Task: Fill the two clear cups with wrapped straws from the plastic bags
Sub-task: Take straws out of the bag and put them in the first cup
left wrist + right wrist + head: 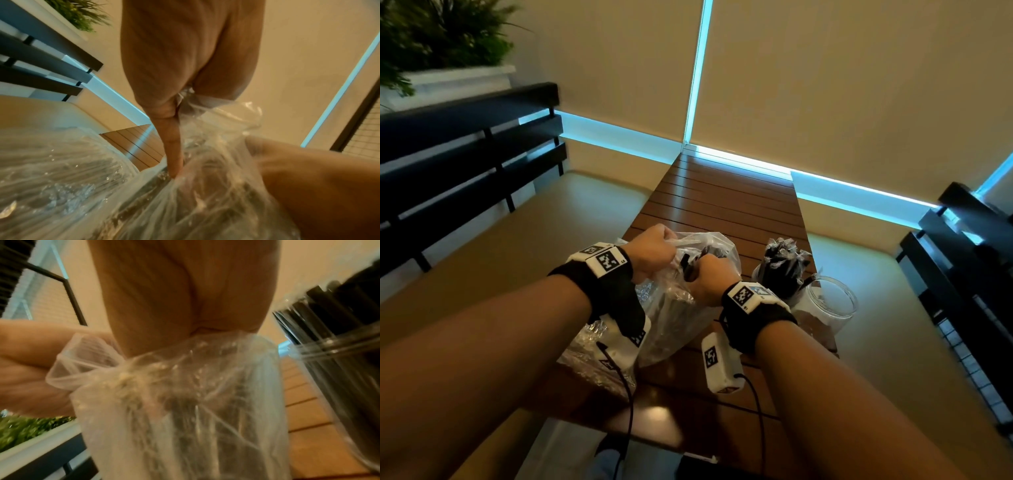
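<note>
A clear plastic bag of black wrapped straws stands upright in the middle of the wooden table. My left hand pinches the bag's rim and holds the mouth up. My right hand reaches into the mouth, fingers curled round a few black straws that stick out of the fist. In the right wrist view its fingertips are hidden inside the bag. To the right, one clear cup is packed with straws. Beside it stands an empty clear cup.
A second clear bag lies flat at the table's near left corner, under my left forearm. Dark slatted benches flank the table on both sides. A planter sits at the far left. The far half of the table is bare wood.
</note>
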Demonstrator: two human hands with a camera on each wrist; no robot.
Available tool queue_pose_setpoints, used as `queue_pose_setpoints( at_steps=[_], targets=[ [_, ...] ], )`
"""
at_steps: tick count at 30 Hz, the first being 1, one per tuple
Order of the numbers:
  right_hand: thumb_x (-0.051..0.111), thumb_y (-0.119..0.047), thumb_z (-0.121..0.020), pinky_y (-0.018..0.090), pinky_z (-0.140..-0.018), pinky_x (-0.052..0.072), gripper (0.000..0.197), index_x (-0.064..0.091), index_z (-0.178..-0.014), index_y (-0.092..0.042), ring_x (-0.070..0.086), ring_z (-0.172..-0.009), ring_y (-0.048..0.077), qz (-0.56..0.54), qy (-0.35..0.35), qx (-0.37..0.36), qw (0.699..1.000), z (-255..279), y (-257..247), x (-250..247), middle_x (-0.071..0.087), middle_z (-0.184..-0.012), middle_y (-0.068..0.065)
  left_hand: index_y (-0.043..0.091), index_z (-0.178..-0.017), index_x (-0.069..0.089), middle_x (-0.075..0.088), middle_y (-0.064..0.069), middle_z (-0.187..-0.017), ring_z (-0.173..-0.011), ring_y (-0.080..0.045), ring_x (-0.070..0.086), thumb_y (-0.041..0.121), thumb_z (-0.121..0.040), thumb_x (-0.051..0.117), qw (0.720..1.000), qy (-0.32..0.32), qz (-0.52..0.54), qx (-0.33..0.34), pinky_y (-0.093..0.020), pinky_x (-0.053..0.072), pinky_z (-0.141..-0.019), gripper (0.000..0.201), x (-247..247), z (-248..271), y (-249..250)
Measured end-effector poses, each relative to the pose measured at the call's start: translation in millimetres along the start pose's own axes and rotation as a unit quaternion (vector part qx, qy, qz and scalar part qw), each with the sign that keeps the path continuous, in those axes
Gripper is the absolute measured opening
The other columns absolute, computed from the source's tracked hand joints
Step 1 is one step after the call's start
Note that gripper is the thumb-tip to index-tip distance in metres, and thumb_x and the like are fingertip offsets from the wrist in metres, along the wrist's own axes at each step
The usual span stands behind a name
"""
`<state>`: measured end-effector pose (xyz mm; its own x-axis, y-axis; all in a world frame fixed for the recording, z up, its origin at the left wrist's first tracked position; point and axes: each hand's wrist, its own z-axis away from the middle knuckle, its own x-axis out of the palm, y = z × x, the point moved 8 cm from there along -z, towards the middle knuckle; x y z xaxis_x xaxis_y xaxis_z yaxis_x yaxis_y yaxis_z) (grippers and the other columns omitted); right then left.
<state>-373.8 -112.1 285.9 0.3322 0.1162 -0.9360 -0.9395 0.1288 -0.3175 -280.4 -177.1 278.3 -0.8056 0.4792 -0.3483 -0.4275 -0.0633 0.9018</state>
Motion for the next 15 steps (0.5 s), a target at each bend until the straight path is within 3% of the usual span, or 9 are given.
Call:
queue_pose_setpoints(
  at_steps=[3, 5, 7, 10, 12, 15],
  targets=[
    [0.063, -0.033, -0.093, 0.031, -0.070, 0.046, 0.020, 0.061, -0.079, -0.019, 0.060, -0.079, 0.020, -0.044, 0.036, 0.008, 0.998, -4, 3, -1, 0.065, -0.085, 0.003, 0.009, -0.117, 0.049, 0.059, -0.022, -0.117, -0.080, -0.030, 0.062, 0.001, -0.095, 0.049, 0.999, -0.009, 0.047, -0.014, -0.042, 0.054, -0.065, 0.024, 1, 2, -4],
    [0.064, -0.032, -0.091, 0.035, -0.074, 0.053, 0.018, 0.059, -0.078, -0.020, 0.065, -0.084, 0.024, -0.095, 0.074, 0.028, 0.992, -6, 8, -4, 0.070, -0.089, 0.005, 0.009, -0.119, 0.049, 0.058, -0.021, -0.120, -0.082, -0.029, 0.062, 0.010, -0.098, 0.048, 0.996, -0.035, 0.073, -0.025, -0.041, 0.054, -0.060, 0.021, 5, 3, -5],
    [0.063, -0.027, -0.090, 0.037, -0.081, 0.053, 0.008, 0.062, -0.091, -0.019, 0.065, -0.093, 0.026, -0.132, 0.088, 0.035, 0.987, -5, 7, -6, 0.071, -0.099, 0.007, 0.010, -0.117, 0.051, 0.060, -0.019, -0.115, -0.083, -0.026, 0.062, 0.021, -0.097, 0.058, 0.996, -0.054, 0.067, -0.021, -0.037, 0.054, -0.059, 0.024, 7, 5, -2],
    [0.060, -0.023, -0.092, 0.031, -0.074, 0.044, 0.016, 0.063, -0.105, -0.013, 0.062, -0.091, 0.025, -0.150, 0.077, 0.023, 0.985, -5, 6, -3, 0.069, -0.102, 0.008, 0.007, -0.113, 0.055, 0.064, -0.020, -0.106, -0.078, -0.026, 0.065, 0.002, -0.088, 0.064, 0.998, -0.041, 0.042, -0.001, -0.041, 0.057, -0.064, 0.027, 6, 2, 0],
    [0.059, -0.020, -0.093, 0.029, -0.070, 0.040, 0.011, 0.065, -0.096, -0.011, 0.060, -0.084, 0.022, -0.143, 0.079, 0.005, 0.987, -3, 3, -4, 0.068, -0.095, 0.008, 0.003, -0.113, 0.058, 0.064, -0.024, -0.106, -0.077, -0.027, 0.065, -0.002, -0.089, 0.059, 0.998, -0.030, 0.060, 0.002, -0.044, 0.058, -0.070, 0.024, 6, 3, -1],
    [0.059, -0.020, -0.092, 0.030, -0.068, 0.041, 0.015, 0.058, -0.077, -0.018, 0.065, -0.084, 0.027, -0.144, 0.099, 0.024, 0.984, -4, 9, -3, 0.065, -0.084, 0.005, 0.000, -0.116, 0.059, 0.063, -0.026, -0.116, -0.088, -0.031, 0.065, 0.012, -0.094, 0.057, 0.989, -0.071, 0.125, -0.021, -0.051, 0.057, -0.079, 0.025, 14, 8, -1]
  ],
)
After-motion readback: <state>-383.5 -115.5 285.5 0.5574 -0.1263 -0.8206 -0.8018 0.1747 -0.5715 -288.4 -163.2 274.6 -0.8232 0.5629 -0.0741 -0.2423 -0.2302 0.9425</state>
